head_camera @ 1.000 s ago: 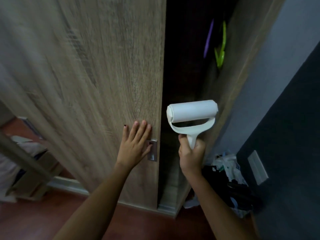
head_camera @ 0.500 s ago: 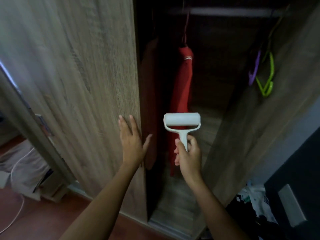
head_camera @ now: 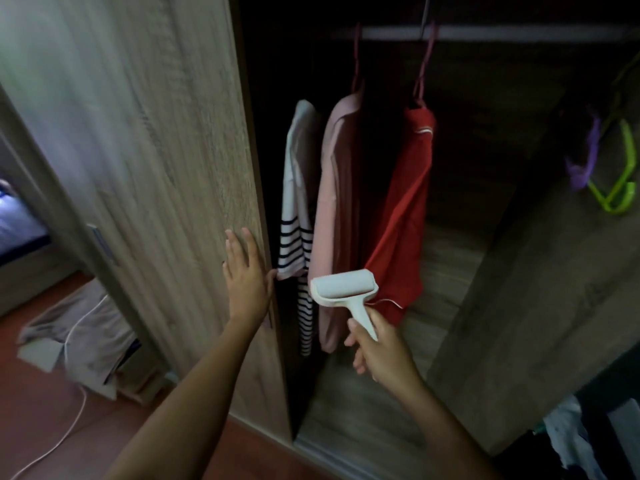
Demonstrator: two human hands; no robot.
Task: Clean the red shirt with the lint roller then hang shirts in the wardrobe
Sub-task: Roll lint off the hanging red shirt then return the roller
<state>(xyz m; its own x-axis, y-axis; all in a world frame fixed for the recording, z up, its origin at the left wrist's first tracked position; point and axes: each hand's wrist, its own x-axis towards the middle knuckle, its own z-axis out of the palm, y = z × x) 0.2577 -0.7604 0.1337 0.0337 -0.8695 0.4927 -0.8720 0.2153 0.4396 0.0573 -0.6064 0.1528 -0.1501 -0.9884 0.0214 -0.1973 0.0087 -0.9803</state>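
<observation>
Door (head_camera: 145, 168) slid further left; three shirts now exposed. Left hand (head_camera: 246, 278) flat on door edge, fingers straight. Right hand (head_camera: 381, 351) grips lint roller (head_camera: 343, 285), beside hanging red shirt (head_camera: 407, 216). Next, likely: roll it.

No legible txt, labels or nos. anywhere.

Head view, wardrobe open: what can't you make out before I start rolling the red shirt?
- Red shirt: hangs edge-on, its front faces away; lint too small to see.
- Striped shirt: top and hanger lost in shadow beside the door.
- Lint roller: handle end hidden inside the right hand.
- Rail: right end lost in darkness.
</observation>
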